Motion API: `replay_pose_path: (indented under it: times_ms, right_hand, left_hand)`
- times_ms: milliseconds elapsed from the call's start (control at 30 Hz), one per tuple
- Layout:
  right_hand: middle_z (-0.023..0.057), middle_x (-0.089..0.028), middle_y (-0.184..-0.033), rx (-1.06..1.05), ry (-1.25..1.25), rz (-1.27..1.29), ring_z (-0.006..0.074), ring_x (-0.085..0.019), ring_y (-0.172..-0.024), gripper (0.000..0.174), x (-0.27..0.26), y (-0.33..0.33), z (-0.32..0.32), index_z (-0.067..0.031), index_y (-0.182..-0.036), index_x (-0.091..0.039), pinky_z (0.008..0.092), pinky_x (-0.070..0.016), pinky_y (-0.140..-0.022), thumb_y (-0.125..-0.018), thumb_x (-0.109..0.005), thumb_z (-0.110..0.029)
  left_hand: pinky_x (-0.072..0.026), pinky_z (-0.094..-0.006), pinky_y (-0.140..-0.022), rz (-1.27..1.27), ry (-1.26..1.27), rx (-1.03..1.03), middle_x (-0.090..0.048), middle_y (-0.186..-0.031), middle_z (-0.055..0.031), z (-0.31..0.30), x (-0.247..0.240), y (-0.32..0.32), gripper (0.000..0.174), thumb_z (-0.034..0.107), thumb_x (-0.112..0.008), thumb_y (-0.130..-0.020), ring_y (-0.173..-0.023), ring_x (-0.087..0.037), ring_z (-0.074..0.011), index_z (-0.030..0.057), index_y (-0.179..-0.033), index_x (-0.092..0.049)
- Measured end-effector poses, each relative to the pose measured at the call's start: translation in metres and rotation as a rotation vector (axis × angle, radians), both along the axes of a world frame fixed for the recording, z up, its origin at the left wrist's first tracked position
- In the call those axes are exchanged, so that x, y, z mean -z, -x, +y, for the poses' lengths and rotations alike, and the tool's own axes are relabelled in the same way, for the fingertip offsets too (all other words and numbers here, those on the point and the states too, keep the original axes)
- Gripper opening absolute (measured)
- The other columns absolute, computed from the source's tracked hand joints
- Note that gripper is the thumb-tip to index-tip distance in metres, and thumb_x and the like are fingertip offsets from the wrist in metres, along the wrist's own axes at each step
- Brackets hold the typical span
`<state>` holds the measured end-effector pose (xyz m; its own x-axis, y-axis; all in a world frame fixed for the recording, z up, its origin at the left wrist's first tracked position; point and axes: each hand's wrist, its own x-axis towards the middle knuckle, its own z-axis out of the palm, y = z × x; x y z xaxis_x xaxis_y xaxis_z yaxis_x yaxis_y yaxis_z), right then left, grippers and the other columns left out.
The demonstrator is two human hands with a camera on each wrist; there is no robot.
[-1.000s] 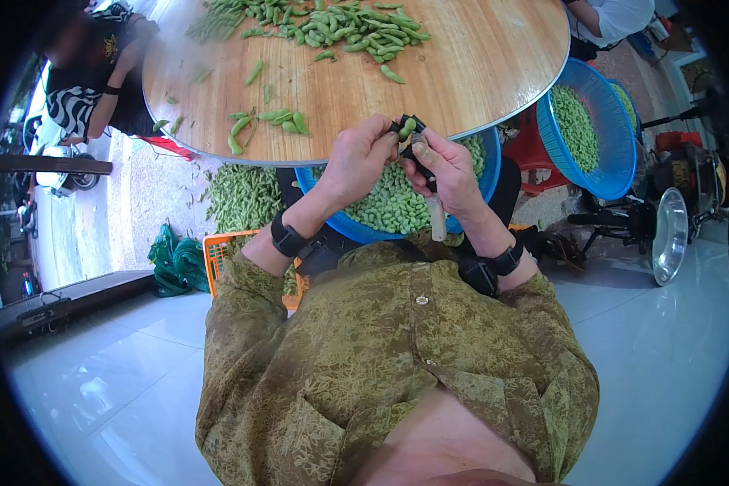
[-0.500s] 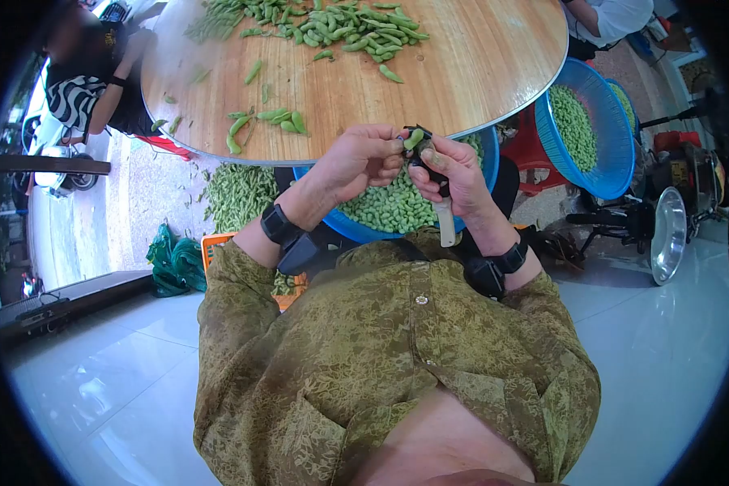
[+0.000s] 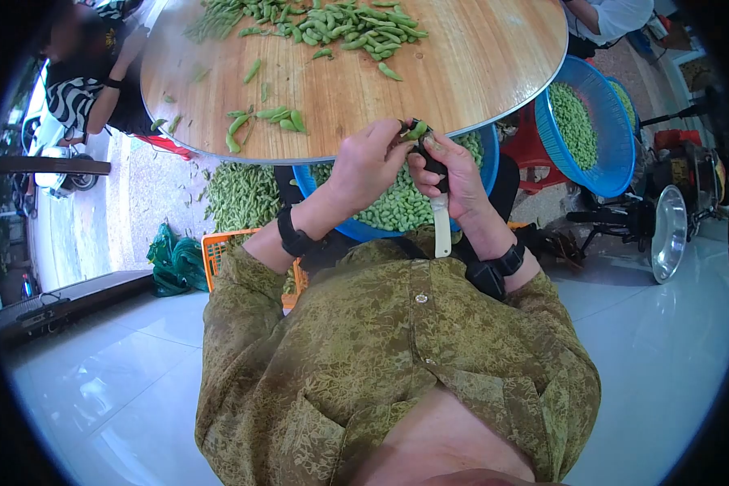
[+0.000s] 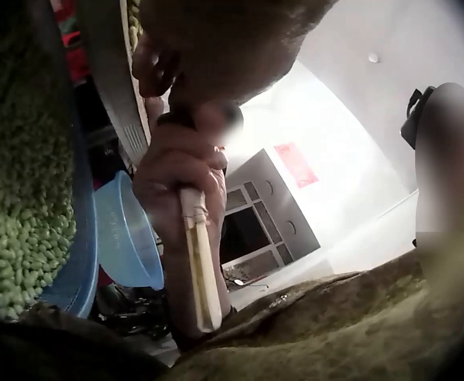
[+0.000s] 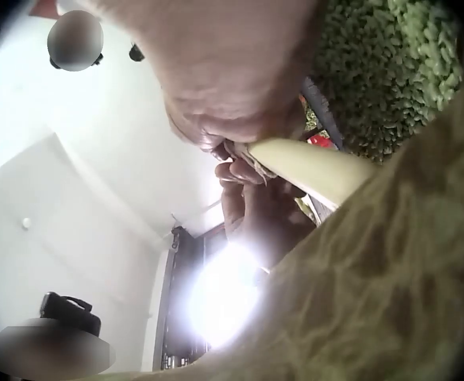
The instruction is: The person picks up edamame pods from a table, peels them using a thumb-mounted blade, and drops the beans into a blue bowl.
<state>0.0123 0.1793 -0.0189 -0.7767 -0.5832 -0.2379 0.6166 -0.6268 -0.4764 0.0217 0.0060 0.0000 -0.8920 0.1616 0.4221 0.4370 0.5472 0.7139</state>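
Observation:
My left hand [image 3: 368,166] pinches a green soybean pod [image 3: 416,130] at its fingertips, just off the table's near edge. Close against it, my right hand [image 3: 459,174] grips a tool with a long pale handle [image 3: 441,231] that points down toward my shirt. Black material shows around the fingers and the tool's upper part, and its working end is hidden. In the left wrist view the handle [image 4: 202,274] has a slot along its length. Below both hands, a blue basin [image 3: 344,229] holds many shelled green beans [image 3: 397,206].
Whole pods [image 3: 364,28] lie heaped on the round wooden table [image 3: 470,73]. More pods [image 3: 243,198] fill an orange crate [image 3: 216,263] at left. At right are a blue basket [image 3: 611,174] of beans, a red stool [image 3: 529,150] and a metal bowl [image 3: 668,239]. A person [image 3: 77,73] sits across.
My left hand has turned so its back faces up, and its fingertips stay at the pod. The pale handle has swung to point more straight down.

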Motion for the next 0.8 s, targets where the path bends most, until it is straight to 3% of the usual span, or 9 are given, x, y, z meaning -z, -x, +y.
replay_pose_path:
  times_ms: [133,200,233,300,433,533,633,700,800]
  right_hand:
    - [0.0081,-0.059,-0.079,0.0,-0.011,0.013,0.0092,-0.047,-0.053,0.019,-0.007,-0.001,-0.003,-0.0017,-0.108,-0.055,0.0198,-0.0359,-0.039,-0.096,-0.052,-0.016]
    - [0.0086,-0.06,-0.08,0.017,-0.034,0.017,0.0091,-0.049,-0.052,0.02,-0.006,-0.002,-0.005,-0.0013,-0.108,-0.056,0.0198,-0.0357,-0.039,-0.096,-0.053,-0.016]
    - [0.0086,-0.06,-0.08,0.017,-0.034,0.019,0.0091,-0.049,-0.052,0.02,-0.006,-0.002,-0.005,-0.0013,-0.108,-0.056,0.0198,-0.0357,-0.039,-0.096,-0.053,-0.016]
    - [0.008,-0.062,-0.08,0.034,-0.135,0.131,0.0085,-0.049,-0.051,0.019,-0.003,-0.003,-0.004,-0.0003,-0.108,-0.057,0.02,-0.0355,-0.039,-0.096,-0.052,-0.015]
    - [0.0067,-0.062,-0.08,0.046,-0.397,0.418,0.0071,-0.048,-0.05,0.018,0.0,-0.005,-0.001,-0.0008,-0.108,-0.059,0.0193,-0.0351,-0.041,-0.095,-0.053,-0.012]
    - [0.0037,-0.062,-0.082,0.173,-0.763,0.53,0.0062,-0.05,-0.054,0.016,-0.004,-0.009,-0.005,-0.0005,-0.107,-0.059,0.0206,-0.0367,-0.046,-0.092,-0.056,-0.007]
    - [0.0053,-0.061,-0.08,0.372,-0.944,0.811,0.0126,-0.053,-0.058,0.022,0.0,-0.003,-0.007,0.0,-0.107,-0.058,0.025,-0.041,-0.051,-0.086,-0.062,-0.003]
    - [0.0102,-0.057,-0.079,0.45,-1.211,1.274,0.0216,-0.056,-0.063,0.029,-0.001,0.001,-0.002,0.0011,-0.108,-0.056,0.0301,-0.0449,-0.056,-0.08,-0.064,-0.001]
    - [0.0153,-0.054,-0.079,0.38,-1.222,1.302,0.0304,-0.058,-0.067,0.031,-0.001,0.002,-0.003,0.0006,-0.106,-0.056,0.0348,-0.0473,-0.059,-0.076,-0.064,0.0]
  left_hand:
    - [-0.0502,-0.0259,-0.056,0.166,0.105,0.02,-0.067,-0.076,-0.0067,-0.003,0.0,0.005,0.013,0.007,-0.065,-0.087,-0.066,-0.064,-0.0123,-0.0024,-0.096,-0.063]
    - [-0.0472,-0.0326,-0.049,-0.259,-0.33,0.003,-0.061,-0.067,-0.0111,0.0,0.002,0.004,0.011,0.007,-0.063,-0.087,-0.053,-0.059,-0.0164,-0.0034,-0.091,-0.062]
    - [-0.0472,-0.0326,-0.049,-0.257,-0.33,0.003,-0.061,-0.067,-0.0111,-0.003,0.0,0.006,0.011,0.007,-0.063,-0.087,-0.053,-0.059,-0.0164,-0.0034,-0.091,-0.062]
    - [-0.0438,-0.0251,-0.043,-0.868,-0.805,0.08,-0.061,-0.066,-0.0057,-0.013,-0.005,0.012,0.013,0.009,-0.062,-0.089,-0.053,-0.055,-0.0088,-0.0035,-0.088,-0.063]
    - [-0.0423,-0.0206,-0.041,-0.888,-0.77,0.114,-0.063,-0.068,-0.0036,-0.013,-0.006,0.011,0.013,0.01,-0.061,-0.09,-0.054,-0.056,-0.0069,-0.0027,-0.091,-0.063]
    - [-0.0432,-0.021,-0.042,-0.788,-0.529,0.038,-0.063,-0.069,-0.0049,-0.004,-0.01,0.004,0.014,0.01,-0.061,-0.09,-0.055,-0.057,-0.0068,-0.0034,-0.094,-0.063]
    - [-0.0431,-0.0194,-0.042,-0.72,-0.502,0.009,-0.062,-0.069,-0.0036,0.002,-0.008,-0.003,0.014,0.01,-0.059,-0.091,-0.053,-0.055,-0.0051,-0.0025,-0.097,-0.062]
    - [-0.0448,-0.0229,-0.045,-0.684,-0.496,0.017,-0.062,-0.067,-0.0043,0.003,-0.009,-0.006,0.014,0.007,-0.059,-0.089,-0.056,-0.057,-0.0076,-0.0047,-0.095,-0.061]
    - [-0.0436,-0.0197,-0.045,-0.623,-0.364,0.039,-0.061,-0.068,-0.0015,0.003,-0.006,-0.008,0.016,0.004,-0.057,-0.088,-0.056,-0.054,-0.0046,-0.0024,-0.101,-0.06]
